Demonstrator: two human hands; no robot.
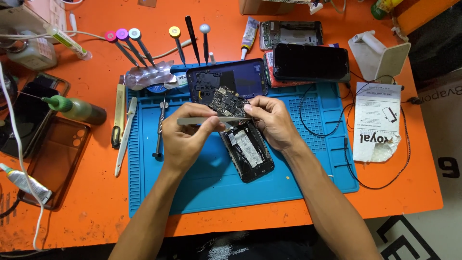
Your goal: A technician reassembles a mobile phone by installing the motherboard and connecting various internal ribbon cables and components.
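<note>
My left hand [185, 137] pinches a flat grey metal pry tool [211, 121] that lies level and points right. My right hand [274, 120] grips a black circuit board [226, 101], lifted over the top end of an opened black phone [248, 151] that lies on the blue work mat [308, 159]. The tool's tip meets the fingertips of my right hand just under the board. The phone's upper part is hidden behind both hands.
A dark blue phone back cover [240, 77] lies behind the hands. A phone with a black screen [310, 62], several screwdrivers [139, 45], tweezers [124, 137], glue tubes, a green-capped bottle [77, 108], clear cases [57, 159], a cable and a paper leaflet [378, 118] crowd the orange table [96, 212].
</note>
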